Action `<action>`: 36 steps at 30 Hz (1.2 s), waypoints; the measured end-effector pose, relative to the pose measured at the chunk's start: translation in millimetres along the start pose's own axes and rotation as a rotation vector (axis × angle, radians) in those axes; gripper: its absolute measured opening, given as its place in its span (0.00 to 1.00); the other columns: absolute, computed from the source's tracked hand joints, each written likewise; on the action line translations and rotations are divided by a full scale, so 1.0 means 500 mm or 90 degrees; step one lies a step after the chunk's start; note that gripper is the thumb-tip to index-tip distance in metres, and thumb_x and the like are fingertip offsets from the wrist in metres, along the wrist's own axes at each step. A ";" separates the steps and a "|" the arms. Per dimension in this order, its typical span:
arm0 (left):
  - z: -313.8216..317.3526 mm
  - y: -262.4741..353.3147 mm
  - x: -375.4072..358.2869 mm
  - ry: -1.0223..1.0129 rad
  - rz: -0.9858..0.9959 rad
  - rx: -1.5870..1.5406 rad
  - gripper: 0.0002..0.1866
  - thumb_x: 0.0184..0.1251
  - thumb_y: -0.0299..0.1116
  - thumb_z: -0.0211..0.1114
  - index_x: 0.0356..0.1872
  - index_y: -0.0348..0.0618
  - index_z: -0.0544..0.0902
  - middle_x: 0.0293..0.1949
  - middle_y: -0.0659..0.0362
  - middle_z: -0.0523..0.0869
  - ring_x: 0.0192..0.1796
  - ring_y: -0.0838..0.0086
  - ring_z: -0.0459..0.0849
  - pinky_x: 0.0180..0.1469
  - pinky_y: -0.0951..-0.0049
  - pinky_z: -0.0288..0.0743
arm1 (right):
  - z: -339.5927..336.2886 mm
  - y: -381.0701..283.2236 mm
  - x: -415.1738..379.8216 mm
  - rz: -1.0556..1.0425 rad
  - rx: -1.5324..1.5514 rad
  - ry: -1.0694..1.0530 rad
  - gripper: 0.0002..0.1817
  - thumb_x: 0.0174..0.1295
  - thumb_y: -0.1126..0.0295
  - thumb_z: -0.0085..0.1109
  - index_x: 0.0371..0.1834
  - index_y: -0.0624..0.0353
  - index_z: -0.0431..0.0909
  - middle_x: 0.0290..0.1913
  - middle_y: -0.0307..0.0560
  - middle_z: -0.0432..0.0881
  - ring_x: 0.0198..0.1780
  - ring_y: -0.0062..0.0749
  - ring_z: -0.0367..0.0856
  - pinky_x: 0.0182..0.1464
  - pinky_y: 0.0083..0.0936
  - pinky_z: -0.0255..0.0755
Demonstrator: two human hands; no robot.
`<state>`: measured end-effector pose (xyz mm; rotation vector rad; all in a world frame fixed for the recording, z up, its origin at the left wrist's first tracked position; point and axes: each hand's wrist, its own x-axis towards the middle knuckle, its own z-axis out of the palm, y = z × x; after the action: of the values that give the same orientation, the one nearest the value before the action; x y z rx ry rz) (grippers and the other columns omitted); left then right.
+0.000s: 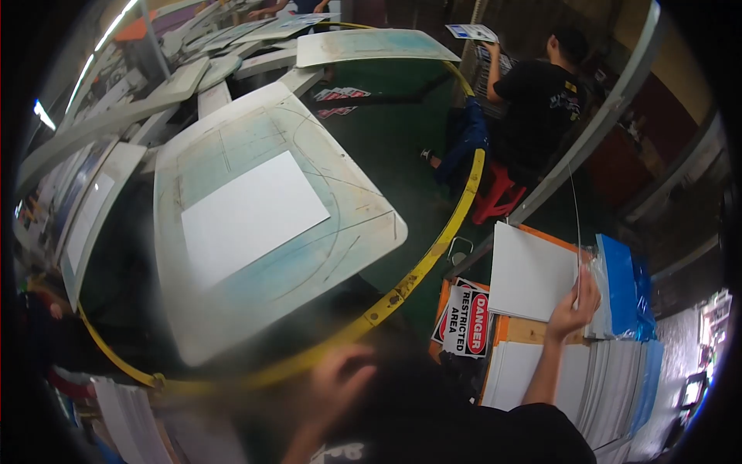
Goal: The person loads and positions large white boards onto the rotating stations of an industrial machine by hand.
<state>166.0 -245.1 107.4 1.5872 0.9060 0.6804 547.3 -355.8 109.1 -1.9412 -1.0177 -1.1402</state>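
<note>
My right hand (576, 305) is closed on a thin white sheet (576, 209), seen almost edge-on and standing upright above a stack of white sheets (533, 271). My left hand (344, 379) is slightly blurred near the yellow rim, its fingers loosely curled with a gap at the thumb and nothing visible in them. Ahead, another white sheet (255, 213) lies flat on a large pale, stained platen (355, 193).
A curved yellow rail (417, 282) runs round the machine, with more platens (379, 48) behind. Red-and-white danger signs (468, 321) lie beside the stacks. A co-worker (541, 100) sits near a red stool (498, 193), holding a printed sheet (471, 32). A metal post (595, 124) slants at right.
</note>
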 end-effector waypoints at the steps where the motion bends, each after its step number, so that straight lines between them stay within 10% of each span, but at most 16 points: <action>1: 0.016 0.004 0.001 -0.048 -0.091 -0.158 0.16 0.57 0.33 0.66 0.46 0.40 0.79 0.46 0.55 0.82 0.51 0.68 0.79 0.56 0.69 0.70 | -0.003 -0.049 -0.010 0.032 0.096 0.021 0.17 0.55 0.83 0.54 0.48 0.61 0.79 0.47 0.48 0.81 0.50 0.39 0.76 0.53 0.36 0.67; 6: 0.077 0.046 0.022 -0.258 -0.010 -0.602 0.33 0.60 0.33 0.65 0.64 0.41 0.61 0.62 0.50 0.68 0.63 0.66 0.68 0.64 0.65 0.61 | -0.073 -0.294 -0.077 -0.200 0.250 -0.085 0.13 0.55 0.66 0.56 0.42 0.57 0.80 0.44 0.46 0.81 0.47 0.41 0.75 0.49 0.38 0.66; 11: 0.039 0.030 -0.047 -0.075 -0.173 -0.480 0.30 0.59 0.33 0.65 0.61 0.36 0.64 0.54 0.54 0.73 0.56 0.69 0.72 0.57 0.69 0.67 | -0.072 -0.398 -0.095 -0.350 0.594 -0.298 0.18 0.49 0.65 0.60 0.45 0.52 0.80 0.48 0.43 0.79 0.51 0.43 0.73 0.52 0.38 0.65; 16: -0.010 0.005 -0.131 0.233 -0.267 -0.447 0.30 0.41 0.22 0.60 0.53 0.29 0.70 0.42 0.48 0.80 0.44 0.62 0.81 0.46 0.67 0.75 | -0.041 -0.404 -0.048 -0.441 0.624 -0.751 0.46 0.44 0.55 0.69 0.67 0.59 0.59 0.69 0.63 0.54 0.71 0.58 0.49 0.67 0.47 0.48; 18: -0.037 -0.048 -0.170 0.199 -0.224 -0.435 0.30 0.41 0.22 0.60 0.53 0.29 0.70 0.42 0.47 0.80 0.45 0.60 0.81 0.47 0.66 0.74 | -0.055 -0.385 0.006 -0.358 0.428 -0.860 0.64 0.36 0.42 0.71 0.71 0.65 0.43 0.72 0.69 0.32 0.73 0.61 0.30 0.70 0.49 0.35; 20: -0.054 -0.089 -0.214 0.162 -0.208 -0.442 0.30 0.41 0.22 0.60 0.53 0.29 0.70 0.43 0.46 0.80 0.46 0.59 0.80 0.48 0.65 0.73 | -0.027 -0.304 -0.001 -0.132 0.565 -0.754 0.73 0.26 0.37 0.73 0.71 0.67 0.39 0.72 0.68 0.32 0.74 0.58 0.29 0.70 0.47 0.33; 27: -0.081 -0.140 -0.241 0.034 -0.163 -0.557 0.31 0.43 0.23 0.62 0.55 0.29 0.69 0.46 0.47 0.79 0.50 0.62 0.78 0.52 0.65 0.71 | -0.061 -0.167 0.077 0.297 0.202 -0.699 0.31 0.44 0.71 0.69 0.54 0.63 0.71 0.47 0.57 0.79 0.46 0.40 0.78 0.49 0.31 0.71; 30: -0.084 -0.158 -0.215 -0.046 -0.153 -0.508 0.31 0.46 0.25 0.65 0.56 0.31 0.69 0.49 0.50 0.77 0.53 0.64 0.75 0.55 0.65 0.68 | -0.037 -0.119 0.053 0.434 0.304 -0.854 0.27 0.41 0.73 0.69 0.49 0.64 0.74 0.40 0.53 0.79 0.41 0.31 0.78 0.43 0.27 0.71; 32: -0.083 -0.168 -0.186 -0.089 -0.128 -0.411 0.31 0.48 0.27 0.67 0.57 0.33 0.69 0.51 0.51 0.76 0.55 0.65 0.74 0.58 0.65 0.66 | -0.008 -0.146 0.036 0.288 0.309 -0.753 0.25 0.41 0.73 0.70 0.46 0.63 0.73 0.36 0.49 0.77 0.39 0.28 0.76 0.41 0.24 0.71; 36: -0.130 -0.060 -0.095 0.122 -0.136 -0.341 0.32 0.50 0.26 0.67 0.60 0.36 0.67 0.54 0.54 0.75 0.57 0.67 0.72 0.60 0.65 0.64 | 0.101 -0.211 -0.022 0.268 0.455 -0.675 0.26 0.40 0.72 0.71 0.44 0.62 0.70 0.33 0.42 0.73 0.38 0.26 0.75 0.41 0.21 0.70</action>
<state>81.1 -248.1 93.4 0.9478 0.9214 0.8475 472.3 -266.5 94.8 -1.9276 -1.1782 0.5479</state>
